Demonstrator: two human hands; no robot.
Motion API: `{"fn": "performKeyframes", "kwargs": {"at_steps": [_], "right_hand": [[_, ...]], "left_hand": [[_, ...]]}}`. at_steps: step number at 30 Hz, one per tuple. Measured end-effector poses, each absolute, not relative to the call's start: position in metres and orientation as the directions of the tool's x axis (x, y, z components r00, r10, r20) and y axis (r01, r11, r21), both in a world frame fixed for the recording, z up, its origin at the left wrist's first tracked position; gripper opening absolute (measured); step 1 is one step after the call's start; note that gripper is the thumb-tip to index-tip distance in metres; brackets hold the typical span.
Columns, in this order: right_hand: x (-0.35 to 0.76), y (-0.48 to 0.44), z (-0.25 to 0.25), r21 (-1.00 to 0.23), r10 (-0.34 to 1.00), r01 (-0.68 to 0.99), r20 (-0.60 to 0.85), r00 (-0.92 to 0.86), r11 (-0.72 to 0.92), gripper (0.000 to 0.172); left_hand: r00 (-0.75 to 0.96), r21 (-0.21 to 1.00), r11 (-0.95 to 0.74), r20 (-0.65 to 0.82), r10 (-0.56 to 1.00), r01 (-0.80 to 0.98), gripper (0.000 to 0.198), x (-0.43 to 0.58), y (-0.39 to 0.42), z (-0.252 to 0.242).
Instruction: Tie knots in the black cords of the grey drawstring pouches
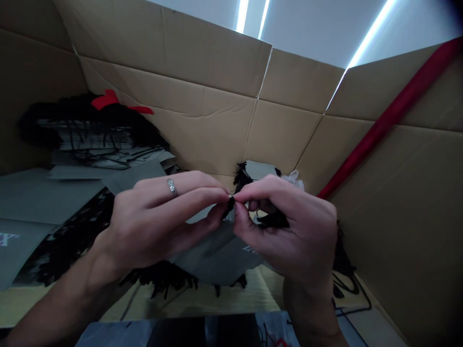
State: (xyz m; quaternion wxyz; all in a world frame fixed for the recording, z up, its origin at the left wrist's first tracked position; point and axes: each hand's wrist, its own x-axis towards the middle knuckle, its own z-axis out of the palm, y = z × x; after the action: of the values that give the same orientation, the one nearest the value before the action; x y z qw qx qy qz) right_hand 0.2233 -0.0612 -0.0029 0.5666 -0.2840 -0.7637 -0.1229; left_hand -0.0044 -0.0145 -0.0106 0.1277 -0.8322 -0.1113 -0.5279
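Note:
In the middle of the head view, my left hand (159,219), with a silver ring on one finger, pinches a small black cord (230,206). My right hand (289,224) meets it there, thumb and forefinger closed on the same cord. More black material (274,220) shows within the curl of my right fingers; whether it is part of that cord I cannot tell. Just below both hands lies a flat grey paper piece (213,260) with pale lettering, partly covered by them. Black cord ends (166,277) stick out along its lower edge.
Stacked grey paper pieces with black cords (94,137) stand at the left, red strips (106,100) on top. A smaller grey stack (261,169) is behind my hands. Cardboard walls (210,106) enclose the table (253,294); a dark red strip (390,120) slants down the right one.

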Motion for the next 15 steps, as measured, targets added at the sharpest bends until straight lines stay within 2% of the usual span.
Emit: {"fn": "performKeyframes", "kwargs": {"at_steps": [6, 11, 15], "right_hand": [[0.224, -0.060, -0.004, -0.108, 0.281, 0.575, 0.934, -0.221, 0.811, 0.019], [0.224, -0.061, -0.004, -0.120, 0.297, 0.577, 0.929, -0.223, 0.808, 0.021], [0.224, -0.062, -0.004, -0.110, 0.291, 0.584, 0.930, -0.225, 0.804, 0.020]], "left_hand": [[0.442, -0.122, -0.946, 0.897, 0.024, 0.299, 0.018, -0.011, -0.014, -0.011], [0.337, -0.013, -0.977, 0.940, 0.060, 0.212, 0.020, -0.011, -0.010, -0.022], [0.343, -0.008, -0.980, 0.937, 0.062, 0.199, 0.022, -0.008, -0.005, -0.029]]}}
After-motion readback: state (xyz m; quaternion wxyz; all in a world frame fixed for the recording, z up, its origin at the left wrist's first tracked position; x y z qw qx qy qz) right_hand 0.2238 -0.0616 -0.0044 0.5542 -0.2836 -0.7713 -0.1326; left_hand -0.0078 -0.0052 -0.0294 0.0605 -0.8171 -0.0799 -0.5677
